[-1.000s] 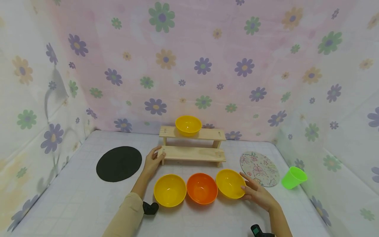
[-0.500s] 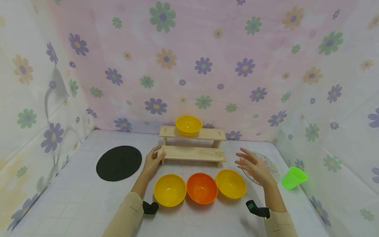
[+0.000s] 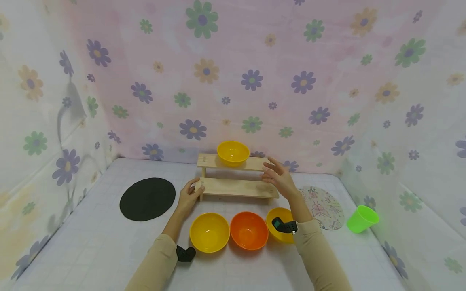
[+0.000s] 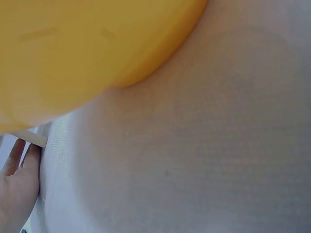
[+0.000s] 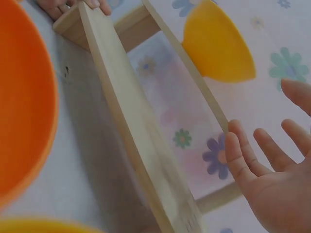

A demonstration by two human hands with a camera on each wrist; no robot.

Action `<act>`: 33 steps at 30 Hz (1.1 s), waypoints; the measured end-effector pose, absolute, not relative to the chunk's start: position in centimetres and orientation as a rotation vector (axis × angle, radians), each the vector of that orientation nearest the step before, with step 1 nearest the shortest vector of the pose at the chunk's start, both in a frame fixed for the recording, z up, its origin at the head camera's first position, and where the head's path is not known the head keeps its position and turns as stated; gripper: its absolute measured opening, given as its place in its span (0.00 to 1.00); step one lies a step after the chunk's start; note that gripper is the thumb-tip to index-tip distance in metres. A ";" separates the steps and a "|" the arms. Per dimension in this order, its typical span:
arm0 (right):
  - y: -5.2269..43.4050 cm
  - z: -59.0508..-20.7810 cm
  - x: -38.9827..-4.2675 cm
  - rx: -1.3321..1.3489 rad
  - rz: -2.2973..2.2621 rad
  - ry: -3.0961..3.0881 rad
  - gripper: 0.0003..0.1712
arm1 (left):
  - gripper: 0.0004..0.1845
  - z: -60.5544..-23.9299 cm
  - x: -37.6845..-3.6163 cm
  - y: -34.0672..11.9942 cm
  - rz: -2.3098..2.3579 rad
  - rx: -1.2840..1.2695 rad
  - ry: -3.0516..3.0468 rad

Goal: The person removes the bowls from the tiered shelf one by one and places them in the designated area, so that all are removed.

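Note:
A two-tier wooden stand [image 3: 236,188] is at the back of the table, with a yellow bowl [image 3: 233,154] on its upper board. My left hand [image 3: 187,199] grips the left end of the lower board, thumb on top. Over the right end of the stand is my right hand [image 3: 279,178], fingers spread and holding nothing. In the right wrist view its fingers [image 5: 238,155] are near the upper board's end; contact is unclear. In front stand a yellow bowl [image 3: 209,233], an orange bowl [image 3: 249,231] and another yellow bowl [image 3: 278,214], the last partly hidden by my right wrist.
A black round mat [image 3: 147,199] lies to the left. On the right are a patterned round mat [image 3: 324,208] and a tilted green cup [image 3: 362,219]. Flowered cloth [image 3: 251,105] hangs behind and along both sides.
My right hand has let go of the right yellow bowl, risen, and moved forward and left to the stand's right end. The left hand has stayed on the lower board.

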State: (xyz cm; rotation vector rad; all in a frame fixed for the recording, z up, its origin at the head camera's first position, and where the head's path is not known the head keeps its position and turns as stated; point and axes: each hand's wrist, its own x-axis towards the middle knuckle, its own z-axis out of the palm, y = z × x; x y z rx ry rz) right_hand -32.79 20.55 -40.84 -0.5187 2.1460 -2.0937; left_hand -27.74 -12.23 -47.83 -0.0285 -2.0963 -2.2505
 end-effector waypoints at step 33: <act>11.8 -39.4 -35.9 -0.189 -2.239 1.973 0.38 | 0.27 -50.6 -29.6 -12.4 -2.198 0.008 -2.112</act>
